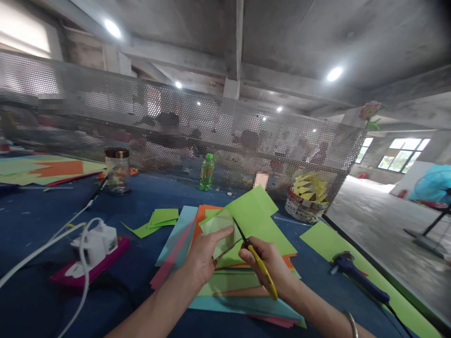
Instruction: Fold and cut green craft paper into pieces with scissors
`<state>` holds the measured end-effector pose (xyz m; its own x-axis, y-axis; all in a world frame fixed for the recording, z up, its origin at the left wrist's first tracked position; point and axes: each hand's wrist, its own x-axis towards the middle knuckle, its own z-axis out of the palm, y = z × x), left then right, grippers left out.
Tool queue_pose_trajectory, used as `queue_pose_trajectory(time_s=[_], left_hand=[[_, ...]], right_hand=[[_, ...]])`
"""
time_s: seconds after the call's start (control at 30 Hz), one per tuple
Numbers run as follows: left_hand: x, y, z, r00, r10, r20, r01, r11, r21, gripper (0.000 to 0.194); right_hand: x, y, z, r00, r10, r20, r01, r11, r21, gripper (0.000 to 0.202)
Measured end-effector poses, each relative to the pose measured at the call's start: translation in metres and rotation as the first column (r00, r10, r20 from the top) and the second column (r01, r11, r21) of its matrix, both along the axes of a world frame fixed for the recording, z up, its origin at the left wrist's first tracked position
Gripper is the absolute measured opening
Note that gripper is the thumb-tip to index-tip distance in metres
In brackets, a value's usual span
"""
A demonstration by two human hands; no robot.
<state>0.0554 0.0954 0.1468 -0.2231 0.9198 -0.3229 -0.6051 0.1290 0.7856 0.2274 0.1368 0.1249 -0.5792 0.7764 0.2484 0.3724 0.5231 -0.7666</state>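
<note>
My left hand (206,246) pinches a light green sheet of paper (252,209) at its left side, with the thumb lying on top. In my right hand (269,260) is a pair of scissors (260,265) with yellow handles and dark blades. Its blades reach up-left to the green sheet, close to my left thumb; whether they are apart cannot be made out. Under both hands lies a stack of coloured paper (243,303) in blue, orange, pink and green. Several small green paper pieces (164,217) rest left of the stack.
Left are a pink power strip (116,251) with white plugs and a glass jar (118,176). A green bottle (207,173) and a basket (305,206) stand by the perforated metal screen (225,126). Right, a blue glue gun (362,277) lies on green paper (324,239) near the table edge.
</note>
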Motion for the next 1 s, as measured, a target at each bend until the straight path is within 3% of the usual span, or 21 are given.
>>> queue_pose_trajectory(time_s=[0.5,1.0], left_hand=[[0.002,0.002,-0.010,0.999,-0.025,-0.020,0.026,0.999,0.030,0.040],[0.003,0.002,-0.015,0.999,-0.043,-0.005,0.043,0.997,0.063,0.035]], right_hand=[[-0.001,-0.003,0.009,0.997,0.002,0.080,-0.008,0.997,0.081,0.038],[0.001,0.004,-0.002,1.000,-0.002,0.015,0.002,0.999,0.039,0.044]])
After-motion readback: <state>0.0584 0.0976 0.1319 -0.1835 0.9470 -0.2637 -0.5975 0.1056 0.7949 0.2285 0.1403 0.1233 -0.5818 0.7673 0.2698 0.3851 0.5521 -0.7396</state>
